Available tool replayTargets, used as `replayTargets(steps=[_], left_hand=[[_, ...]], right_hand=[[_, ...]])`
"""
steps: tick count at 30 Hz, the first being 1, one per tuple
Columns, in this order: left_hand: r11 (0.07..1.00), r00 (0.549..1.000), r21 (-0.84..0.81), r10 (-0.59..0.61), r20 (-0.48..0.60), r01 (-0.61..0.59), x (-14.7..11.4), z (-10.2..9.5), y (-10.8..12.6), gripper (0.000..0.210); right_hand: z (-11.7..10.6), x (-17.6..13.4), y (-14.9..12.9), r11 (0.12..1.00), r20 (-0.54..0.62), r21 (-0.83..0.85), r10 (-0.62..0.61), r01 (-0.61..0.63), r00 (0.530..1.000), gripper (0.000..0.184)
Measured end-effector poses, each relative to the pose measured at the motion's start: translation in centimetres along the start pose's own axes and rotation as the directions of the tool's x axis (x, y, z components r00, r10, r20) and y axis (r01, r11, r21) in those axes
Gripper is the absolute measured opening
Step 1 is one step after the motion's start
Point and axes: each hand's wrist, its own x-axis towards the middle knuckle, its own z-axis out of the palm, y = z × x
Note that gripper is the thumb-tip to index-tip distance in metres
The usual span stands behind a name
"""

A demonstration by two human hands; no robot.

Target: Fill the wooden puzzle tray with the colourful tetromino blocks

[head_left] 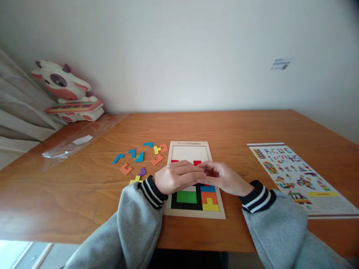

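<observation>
A wooden puzzle board [222,213] lies on the table with its blank upper tray [188,152] showing. My left hand [181,175] is over its middle, palm down, fingers pressed together. From the right, my right hand [221,177] meets it with curled fingers, and the fingertips of both hands touch or overlap. Whatever they hold between them is hidden. Bits of red pieces [197,163] show around the hands. Lower on the board sit a green block [186,197], black pieces [186,206], and blue, orange [206,197] and yellow [210,204] pieces at the right.
Left of the board lie several loose pieces: blue [118,158], orange [126,169], purple [142,171] and yellow [136,179]. A clear plastic bag [64,147] and a cow toy keyboard [74,106] are farther left. A printed pattern sheet [322,203] lies at right.
</observation>
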Motion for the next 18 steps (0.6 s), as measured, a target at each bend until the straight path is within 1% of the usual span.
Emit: replayTargets(steps=[3,5,7,9,11,13,15,18], left_hand=[[0.999,0.999,0.045,-0.018,-0.032,0.02,-0.3,0.0,-0.2,0.033],[0.992,0.996,0.102,-0.076,-0.045,0.08,-0.8,-0.5,-0.8,0.031],[0.976,0.989,0.159,-0.146,-0.032,0.15,-1.7,-1.3,-1.6,0.022],[0.963,0.98,0.185,-0.197,-0.013,0.196,-2.9,-2.1,-2.5,0.013],[0.953,0.972,0.192,-0.234,-0.016,0.233,-4.1,-2.7,-3.3,0.012],[0.939,0.961,0.202,-0.274,-0.043,0.277,-5.1,-3.0,-3.8,0.013],[0.925,0.949,0.212,-0.306,-0.073,0.315,-5.7,-3.2,-4.0,0.014],[0.922,0.944,0.203,-0.319,-0.085,0.33,-5.8,-3.0,-4.0,0.013]], right_hand=[[-0.5,0.2,0.3,1.0,-0.097,-0.018,0.008,-0.01,0.995,0.042],[-1.3,0.4,0.6,1.0,-0.199,-0.023,0.012,-0.017,0.98,0.041],[-2.1,0.6,1.0,1.0,-0.307,-0.016,-0.006,0.001,0.952,0.042],[-2.8,0.7,1.4,1.0,-0.393,-0.016,-0.028,0.024,0.919,0.046],[-3.3,0.8,1.7,0.998,-0.462,-0.043,-0.051,0.035,0.885,0.049],[-3.5,0.9,2.0,0.996,-0.499,-0.083,-0.074,0.037,0.863,0.045],[-3.6,1.2,2.3,0.993,-0.513,-0.109,-0.087,0.036,0.854,0.04],[-3.5,1.8,2.8,0.991,-0.532,-0.13,-0.094,0.028,0.842,0.041]])
